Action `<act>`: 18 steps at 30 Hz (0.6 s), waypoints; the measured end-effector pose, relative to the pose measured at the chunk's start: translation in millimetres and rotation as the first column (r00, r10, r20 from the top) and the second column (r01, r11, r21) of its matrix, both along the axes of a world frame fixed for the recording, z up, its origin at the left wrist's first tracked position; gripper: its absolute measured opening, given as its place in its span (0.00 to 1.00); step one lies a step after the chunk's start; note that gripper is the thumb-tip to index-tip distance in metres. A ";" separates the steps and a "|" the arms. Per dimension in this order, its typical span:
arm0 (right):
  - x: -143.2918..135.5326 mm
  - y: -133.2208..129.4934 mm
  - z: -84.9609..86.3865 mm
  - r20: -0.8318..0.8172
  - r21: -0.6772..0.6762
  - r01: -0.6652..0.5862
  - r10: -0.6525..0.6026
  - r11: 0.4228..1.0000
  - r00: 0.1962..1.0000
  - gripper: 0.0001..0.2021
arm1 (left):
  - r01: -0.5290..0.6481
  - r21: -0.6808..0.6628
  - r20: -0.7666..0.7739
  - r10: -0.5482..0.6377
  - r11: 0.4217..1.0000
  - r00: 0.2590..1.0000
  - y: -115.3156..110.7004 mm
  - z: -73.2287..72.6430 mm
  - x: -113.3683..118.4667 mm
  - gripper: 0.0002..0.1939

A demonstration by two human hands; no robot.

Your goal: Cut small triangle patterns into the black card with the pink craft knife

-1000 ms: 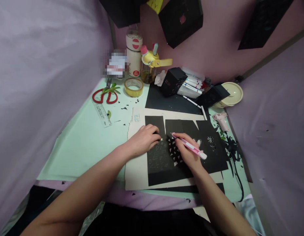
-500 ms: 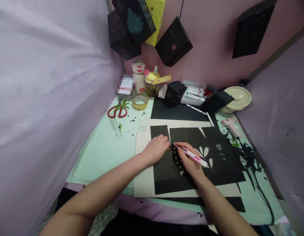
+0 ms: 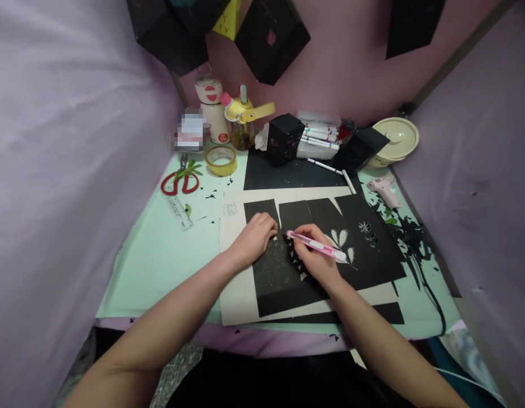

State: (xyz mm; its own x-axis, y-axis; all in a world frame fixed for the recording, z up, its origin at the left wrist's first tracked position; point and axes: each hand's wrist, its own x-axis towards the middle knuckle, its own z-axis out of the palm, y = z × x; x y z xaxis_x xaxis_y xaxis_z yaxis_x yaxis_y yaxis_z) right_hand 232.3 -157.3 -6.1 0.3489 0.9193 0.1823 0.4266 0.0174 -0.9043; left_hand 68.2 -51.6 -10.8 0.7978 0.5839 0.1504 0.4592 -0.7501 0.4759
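Note:
My right hand (image 3: 316, 255) is closed in a pen grip around a slim pink and white craft knife (image 3: 317, 245). The knife's tip is at the black paper (image 3: 274, 294), beside a row of small triangular cut-outs (image 3: 294, 260) partly covered by this hand. My left hand (image 3: 254, 238) rests on the same black paper, fingers bent and close together, pressing on its surface. A small pale star-shaped spot (image 3: 274, 238) shows just below its fingertips. Faint drawn lines cover the paper's lower left. Leaf-shaped cut-outs (image 3: 339, 238) and a cut flower (image 3: 365, 227) lie right of my right hand.
Off-white board (image 3: 239, 283) lies under the black paper. Red-handled scissors (image 3: 180, 183), a clear ruler (image 3: 181, 214) and a tape roll (image 3: 221, 161) are at left. Bottles (image 3: 213, 107) and markers (image 3: 319, 141) stand behind. A glue gun (image 3: 386, 190) and black scraps (image 3: 419, 255) lie right. Black boxes (image 3: 273, 39) hang above.
The view has tilted downward and shifted a little right. My left hand has moved slightly, and the star-shaped spot now shows by its fingertips. The knife stays at about the same place on the paper.

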 end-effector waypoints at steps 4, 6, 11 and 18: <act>-1.3 -1.4 -1.7 0.031 -0.019 -0.013 0.013 1.000 0.999 0.02 | 0.085 -0.055 0.038 -0.083 0.995 0.996 3.1 1.6 -3.9 0.05; -1.5 -2.8 -3.3 0.022 -0.018 -0.023 0.023 1.000 0.999 0.03 | 0.118 -0.069 0.045 -0.115 0.991 0.992 3.7 3.4 -5.5 0.05; -2.3 -5.6 -7.2 -0.029 -0.023 -0.047 0.046 0.999 0.999 0.03 | 0.132 -0.081 0.022 -0.130 0.988 0.991 2.8 7.2 -4.5 0.06; -3.5 -3.6 -4.9 -0.019 -0.021 -0.012 0.012 1.000 1.000 0.03 | 0.115 -0.076 -0.049 -0.119 0.991 0.992 -4.4 10.8 0.6 0.11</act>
